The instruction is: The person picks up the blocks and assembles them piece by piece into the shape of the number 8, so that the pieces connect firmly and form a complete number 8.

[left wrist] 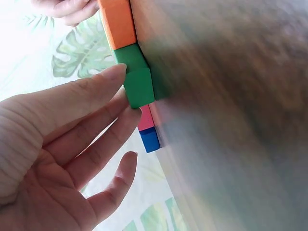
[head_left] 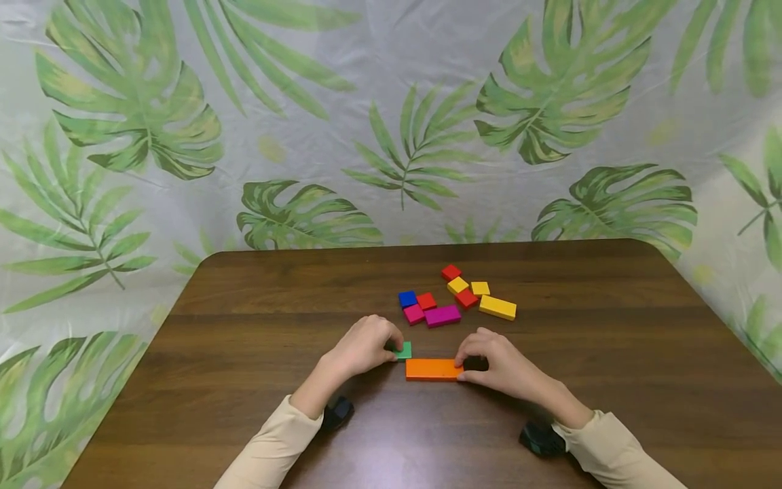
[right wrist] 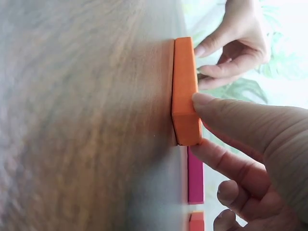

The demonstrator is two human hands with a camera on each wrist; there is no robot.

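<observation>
My left hand (head_left: 368,345) pinches a small green block (head_left: 404,350) between thumb and fingers, as the left wrist view shows from close by. Just in front of it, nearer to me, a long orange block (head_left: 431,370) lies flat on the table. The right hand (head_left: 502,364) grips the right end of that orange block, thumb on the near side and fingers on the far side. In the left wrist view the green block (left wrist: 138,79) stands close by the orange block (left wrist: 119,24); whether they touch I cannot tell.
Beyond the hands lie a purple block (head_left: 442,316), a pink block (head_left: 413,313), a blue block (head_left: 407,299) and several red and yellow ones, among them a longer yellow block (head_left: 497,308). A leaf-patterned curtain (head_left: 403,136) hangs behind the brown table (head_left: 275,285).
</observation>
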